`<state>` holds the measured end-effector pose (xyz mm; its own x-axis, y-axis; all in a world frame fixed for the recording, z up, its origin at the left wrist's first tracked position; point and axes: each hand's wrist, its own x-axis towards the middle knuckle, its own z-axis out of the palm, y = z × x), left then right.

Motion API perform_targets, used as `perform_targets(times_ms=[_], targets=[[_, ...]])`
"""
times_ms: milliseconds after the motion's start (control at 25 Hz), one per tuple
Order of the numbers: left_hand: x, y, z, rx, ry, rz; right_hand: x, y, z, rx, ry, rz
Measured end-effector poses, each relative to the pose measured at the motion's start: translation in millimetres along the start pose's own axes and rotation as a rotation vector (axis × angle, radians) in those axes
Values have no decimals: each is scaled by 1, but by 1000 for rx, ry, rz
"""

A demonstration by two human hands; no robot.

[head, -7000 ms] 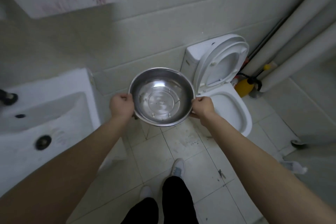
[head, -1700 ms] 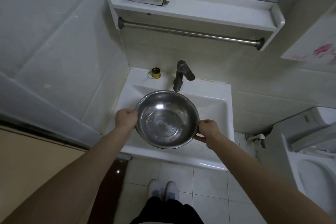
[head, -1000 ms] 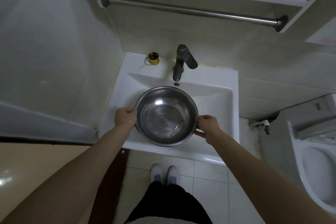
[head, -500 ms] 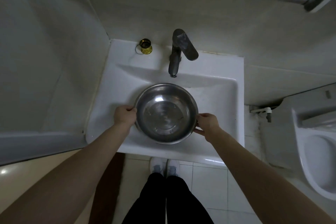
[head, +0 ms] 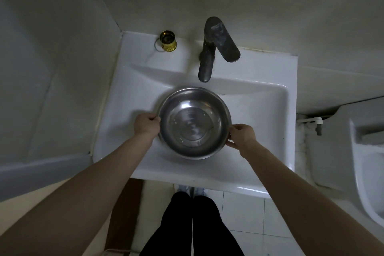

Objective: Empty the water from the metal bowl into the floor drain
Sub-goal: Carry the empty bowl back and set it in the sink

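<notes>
The round metal bowl (head: 194, 122) is held level over the basin of the white sink (head: 259, 114), just below the tap's spout. My left hand (head: 146, 123) grips its left rim and my right hand (head: 242, 136) grips its right rim. Its shiny inside shows only a few drops, and I cannot tell whether any water lies in it. No floor drain is in view.
A dark tap (head: 214, 48) stands at the back of the sink, with a small gold-coloured cup (head: 168, 41) to its left. A white toilet (head: 365, 164) is at the right edge. Tiled walls close in on the left and back. White floor tiles (head: 239, 210) and my legs show below.
Seven seconds ago I held the bowl near the toilet; I have since turned to the sink. Over the last second the bowl has sunk lower over the basin, both hands still on it.
</notes>
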<state>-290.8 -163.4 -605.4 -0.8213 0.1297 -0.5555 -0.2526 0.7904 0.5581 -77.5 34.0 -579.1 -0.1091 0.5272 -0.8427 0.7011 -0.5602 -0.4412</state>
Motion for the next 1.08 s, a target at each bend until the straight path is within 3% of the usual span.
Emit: perform_targets(times_ms=[1080], targets=[[27, -8, 24, 65, 19, 53, 26, 5, 11, 32, 40, 28]])
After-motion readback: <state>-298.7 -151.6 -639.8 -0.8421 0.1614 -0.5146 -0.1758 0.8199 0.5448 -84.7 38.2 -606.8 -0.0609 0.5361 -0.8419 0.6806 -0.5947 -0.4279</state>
